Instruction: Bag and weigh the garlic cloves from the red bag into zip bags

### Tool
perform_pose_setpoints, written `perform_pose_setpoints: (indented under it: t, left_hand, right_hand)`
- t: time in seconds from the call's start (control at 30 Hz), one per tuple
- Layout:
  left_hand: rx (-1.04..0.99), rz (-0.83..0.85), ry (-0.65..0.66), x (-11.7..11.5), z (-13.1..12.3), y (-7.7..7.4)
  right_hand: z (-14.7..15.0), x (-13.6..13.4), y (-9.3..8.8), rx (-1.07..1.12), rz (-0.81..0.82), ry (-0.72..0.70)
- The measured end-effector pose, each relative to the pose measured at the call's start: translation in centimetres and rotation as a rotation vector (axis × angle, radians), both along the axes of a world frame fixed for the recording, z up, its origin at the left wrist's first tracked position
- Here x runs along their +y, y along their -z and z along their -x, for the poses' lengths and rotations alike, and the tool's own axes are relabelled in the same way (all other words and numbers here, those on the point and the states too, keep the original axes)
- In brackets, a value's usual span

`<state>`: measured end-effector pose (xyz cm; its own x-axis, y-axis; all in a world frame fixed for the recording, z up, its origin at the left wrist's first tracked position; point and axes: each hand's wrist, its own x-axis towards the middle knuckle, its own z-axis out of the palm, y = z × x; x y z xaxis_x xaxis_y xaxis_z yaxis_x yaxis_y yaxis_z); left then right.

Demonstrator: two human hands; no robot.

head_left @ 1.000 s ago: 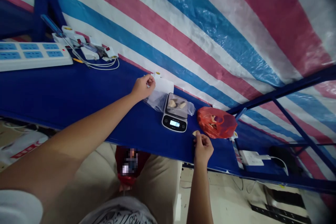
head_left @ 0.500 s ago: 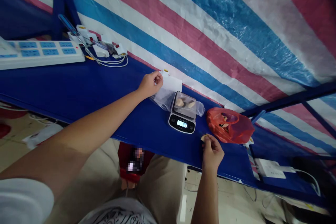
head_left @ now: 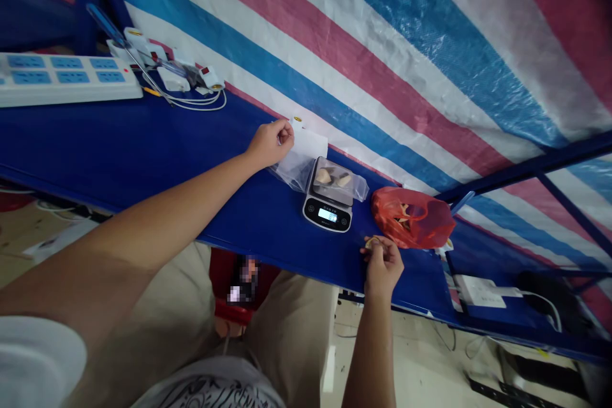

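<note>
Left hand [head_left: 270,143]: is pinching the far-left edge of the clear bag [head_left: 297,166] between thumb and forefinger, the other fingers curled in.
Why held so: the hand seems to be steadying the bag's mouth end while the rest is resting on the scale [head_left: 329,199].
Clear bag: is lying right of the left hand, draped over the scale's pan, with two pale pieces [head_left: 331,176] sitting inside it.
Scale: is standing on the blue bench [head_left: 143,153] with its display lit and facing the person; the digits are too small to read.
Right hand [head_left: 382,262]: is nipping a small pale piece [head_left: 372,243] at its fingertips, the hand mostly closed.
Piece relative to hand: is sitting at the far tip of the fingers, near the bench's near edge, just left of the red bag [head_left: 415,218] and near-right of the scale.
Red bag: is lying open with similar pieces showing inside, probably kept within the right hand's reach.
Far left: a power strip [head_left: 62,76] is lying well apart.
</note>
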<state>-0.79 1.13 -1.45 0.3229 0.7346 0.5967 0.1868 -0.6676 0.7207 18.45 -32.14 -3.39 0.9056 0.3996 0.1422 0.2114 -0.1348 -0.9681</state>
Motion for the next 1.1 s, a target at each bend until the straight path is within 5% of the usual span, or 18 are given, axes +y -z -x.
perform_pose_setpoints:
  t: [0.8,1.1]
  left_hand:
    - [-0.026,-0.016,0.041,0.14,-0.13,0.31]
    - [0.003,-0.023,0.064,0.1,-0.2,0.56]
  right_hand:
    - [-0.62,-0.82,0.67,-0.139,0.072,0.006]
    - [-0.34,-0.05,0.47,-0.016,-0.113,0.061]
